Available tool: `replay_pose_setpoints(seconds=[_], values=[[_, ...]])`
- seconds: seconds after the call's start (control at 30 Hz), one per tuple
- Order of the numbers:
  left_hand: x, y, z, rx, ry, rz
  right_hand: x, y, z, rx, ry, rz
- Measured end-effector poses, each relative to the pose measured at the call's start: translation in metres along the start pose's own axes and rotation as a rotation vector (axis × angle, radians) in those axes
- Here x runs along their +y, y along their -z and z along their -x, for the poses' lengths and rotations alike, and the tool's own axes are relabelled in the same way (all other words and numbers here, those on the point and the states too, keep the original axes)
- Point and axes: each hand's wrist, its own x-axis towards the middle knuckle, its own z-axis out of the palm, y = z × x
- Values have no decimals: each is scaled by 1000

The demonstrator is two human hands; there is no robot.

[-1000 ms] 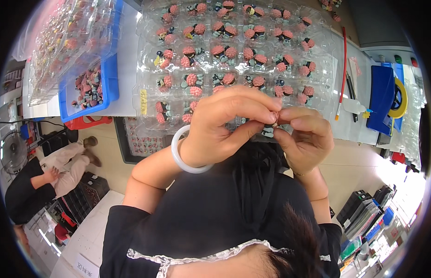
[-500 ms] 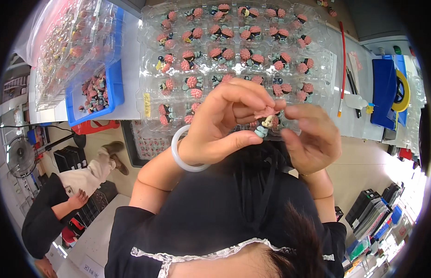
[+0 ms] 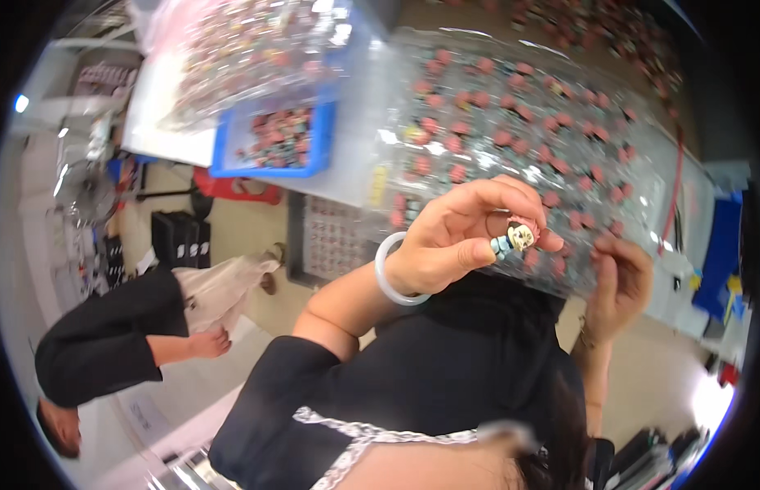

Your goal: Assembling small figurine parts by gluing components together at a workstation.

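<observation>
Out left of the clear tray (image 3: 398, 122), a blue bin (image 3: 321, 140) carries small pink and blue-green pieces. Moving right, here's the left hand (image 3: 449, 241), over the tray's near edge, thumb and fingers closed around a little figurine (image 3: 521, 236)! Pale face out, its long axis slants from the blue-green end by the thumb up rightward to the pink top. The left hand has it outright; the right hand (image 3: 621, 282) is well apart, by the tray's near right corner, thumb and fingers parted, nothing visible between them. The figurine lies leftward from that hand. Beyond, right of the tray: a thin red rod (image 3: 676, 189).
</observation>
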Motion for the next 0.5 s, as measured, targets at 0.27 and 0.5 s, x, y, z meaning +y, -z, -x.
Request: replay_pose_setpoints(seconds=[0.27, 0.5], values=[[136, 94, 38, 708, 162, -1622, -7, 3, -3, -65, -40, -9], [132, 132, 35, 871, 33, -2057, -9, -7, -10, -82, -85, -9]])
